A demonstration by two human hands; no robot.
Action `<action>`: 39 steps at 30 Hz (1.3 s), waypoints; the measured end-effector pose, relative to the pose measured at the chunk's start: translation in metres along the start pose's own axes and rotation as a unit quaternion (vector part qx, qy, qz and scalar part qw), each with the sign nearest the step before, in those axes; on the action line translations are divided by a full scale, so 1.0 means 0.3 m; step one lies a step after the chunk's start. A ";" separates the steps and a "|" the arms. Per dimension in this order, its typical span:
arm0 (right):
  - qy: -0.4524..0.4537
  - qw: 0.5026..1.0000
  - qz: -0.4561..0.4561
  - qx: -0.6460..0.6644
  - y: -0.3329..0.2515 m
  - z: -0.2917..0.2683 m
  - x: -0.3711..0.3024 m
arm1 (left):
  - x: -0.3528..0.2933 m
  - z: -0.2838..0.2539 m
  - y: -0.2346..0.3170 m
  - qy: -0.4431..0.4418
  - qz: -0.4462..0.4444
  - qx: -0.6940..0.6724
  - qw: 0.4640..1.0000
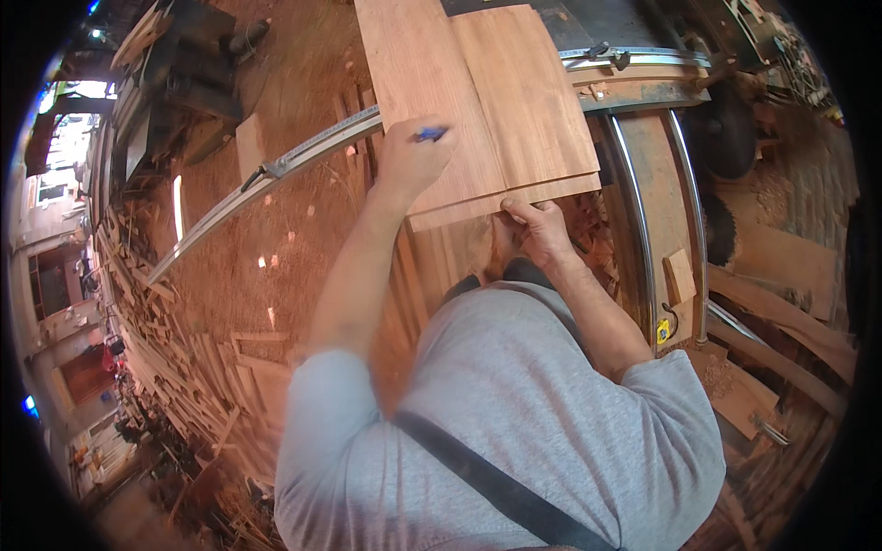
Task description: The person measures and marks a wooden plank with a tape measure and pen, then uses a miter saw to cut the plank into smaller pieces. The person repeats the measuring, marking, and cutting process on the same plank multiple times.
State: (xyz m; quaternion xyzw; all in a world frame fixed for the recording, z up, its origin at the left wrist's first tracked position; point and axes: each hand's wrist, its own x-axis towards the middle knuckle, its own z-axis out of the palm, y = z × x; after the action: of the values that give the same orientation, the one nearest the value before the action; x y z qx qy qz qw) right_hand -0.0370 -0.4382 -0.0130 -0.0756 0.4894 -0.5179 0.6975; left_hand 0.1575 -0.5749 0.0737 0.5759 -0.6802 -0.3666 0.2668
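Note:
Two wide, flat wooden boards lie side by side in front of me, a left board (418, 69) and a right board (528, 87). Along their near end runs a narrow wooden strip (450, 211), lying crosswise. My left hand (413, 161) is closed round a short blue pen (430, 134) over the left board; the hand is slightly blurred and hides part of the pen. At the strip's near edge, my right hand (542, 228) pinches it, thumb on top and fingers partly hidden below.
A metal guide rail (312, 156) with a clamp stretches left and right of the boards. Machine rails (629, 184) and a round saw blade (718, 225) are at right, near a yellow tape measure (662, 331). Sawdust and wood offcuts (197, 367) cover the floor at left.

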 end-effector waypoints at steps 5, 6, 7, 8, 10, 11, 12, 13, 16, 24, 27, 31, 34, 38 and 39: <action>0.009 1.000 0.018 0.007 -0.008 -0.001 -0.003 | 0.011 -0.068 -0.001 0.023 -0.061 0.116 0.991; 0.016 1.000 0.013 0.015 -0.006 -0.002 -0.002 | -0.022 -0.103 0.005 0.009 -0.078 0.181 0.980; 0.004 1.000 0.018 0.010 -0.003 -0.011 0.005 | -0.062 -0.130 -0.013 0.041 -0.076 0.148 0.985; -0.008 1.000 0.023 0.006 0.004 -0.028 0.014 | -0.107 -0.148 -0.051 0.073 -0.074 0.115 0.988; -0.015 1.000 0.023 0.002 0.017 -0.033 0.020 | -0.186 -0.169 -0.156 0.122 -0.082 0.012 0.989; -0.013 1.000 0.016 0.000 0.014 -0.027 0.020 | -0.211 -0.164 -0.234 0.139 -0.091 -0.060 0.984; -0.011 1.000 0.010 -0.005 0.010 -0.022 0.013 | -0.245 -0.147 -0.292 0.157 -0.101 -0.133 0.973; -0.011 1.000 0.009 -0.003 0.009 -0.023 0.012 | -0.281 -0.106 -0.322 0.166 -0.171 -0.201 0.950; -0.018 1.000 0.012 -0.007 0.010 -0.019 0.019 | -0.392 0.065 -0.499 0.134 -0.254 -0.298 0.911; -0.019 1.000 0.001 -0.013 -0.006 -0.018 0.008 | -0.459 0.274 -0.375 0.023 -0.204 -0.658 0.724; -0.021 1.000 -0.009 -0.008 0.006 -0.020 0.009 | -0.417 0.270 -0.326 0.054 -0.250 -0.708 0.658; -0.035 0.999 -0.034 -0.009 0.005 -0.003 0.000 | -0.396 0.285 -0.308 0.109 -0.207 -0.721 0.652; -0.026 0.999 -0.024 0.018 0.016 -0.018 0.010 | -0.394 0.268 -0.276 0.129 -0.207 -0.729 0.640; 0.016 0.999 -0.001 0.036 0.015 -0.015 0.022 | -0.379 0.239 -0.236 0.166 -0.234 -0.714 0.639; 0.014 0.999 0.002 0.029 0.005 -0.014 0.024 | -0.378 0.221 -0.221 0.174 -0.236 -0.715 0.634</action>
State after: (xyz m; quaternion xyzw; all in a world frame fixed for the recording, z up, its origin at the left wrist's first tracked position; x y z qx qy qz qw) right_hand -0.0392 -0.4415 -0.0203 -0.0475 0.4837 -0.5317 0.6936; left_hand 0.1666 -0.4555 -0.0121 0.3989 0.0136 -0.6820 0.6128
